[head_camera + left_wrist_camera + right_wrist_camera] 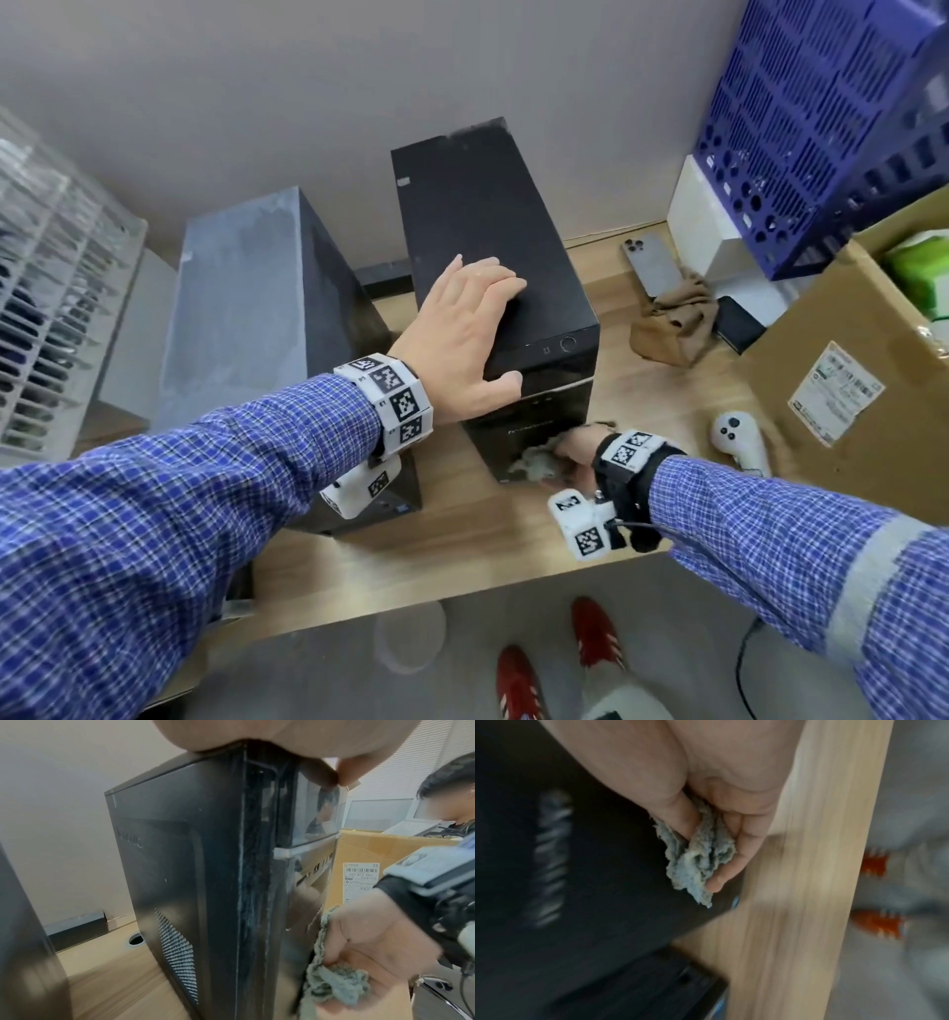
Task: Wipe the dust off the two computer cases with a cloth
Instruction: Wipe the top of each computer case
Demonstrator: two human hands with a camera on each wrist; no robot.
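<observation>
Two black computer cases stand on the wooden desk (462, 555). The left case (241, 288) has a grey, dusty top. The right case (477, 216) looks dark and cleaner on top. My left hand (462, 329) lies flat on the right case's top front corner, thumb down over the front edge. My right hand (575, 452) grips a crumpled grey-blue cloth (539, 465) and presses it against the lower front panel of that case (192, 862). The cloth (698, 854) is bunched between thumb and fingers of the right hand (731, 801), close to the desk surface.
Right of the cases lie a brown rag (672, 324), a phone (649, 262), a white controller (739, 442) and a cardboard box (847, 370). A blue crate (821, 128) stands behind. A clear organizer (51, 288) is at the left. The desk edge runs just below my right wrist.
</observation>
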